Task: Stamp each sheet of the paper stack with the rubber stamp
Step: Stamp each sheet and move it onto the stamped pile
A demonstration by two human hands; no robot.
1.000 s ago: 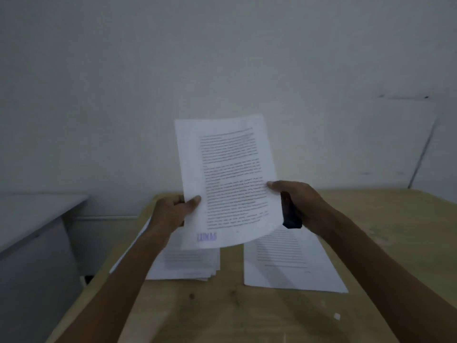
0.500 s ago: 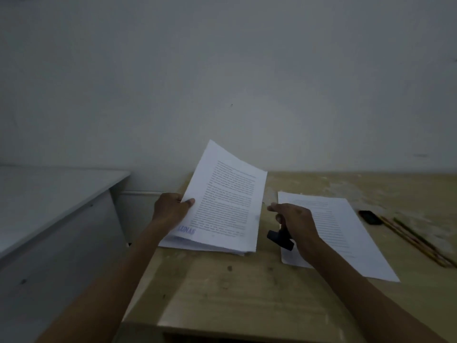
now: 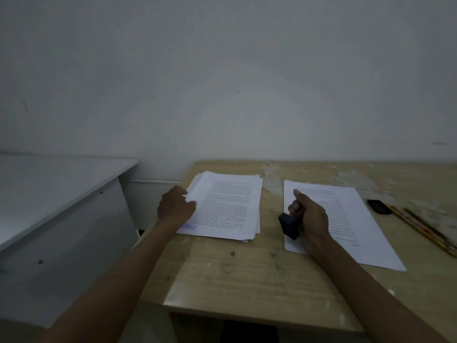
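A pile of printed sheets lies on the left part of the wooden table; its top sheet bears a blue stamp mark at the near left corner. My left hand rests at the pile's left edge, thumb on the top sheet. To the right lies a second sheet or stack with printed text. My right hand hovers over its near left corner and grips the black rubber stamp, which is tilted and juts out to the left.
A small black object and two or three pencils lie at the table's right. A white desk stands to the left, with a gap between it and the table. A plain wall runs behind.
The stamped sheet that both hands held up has been laid flat on the left pile. My right hand with the stamp has moved to the right sheet. The view has tilted down.
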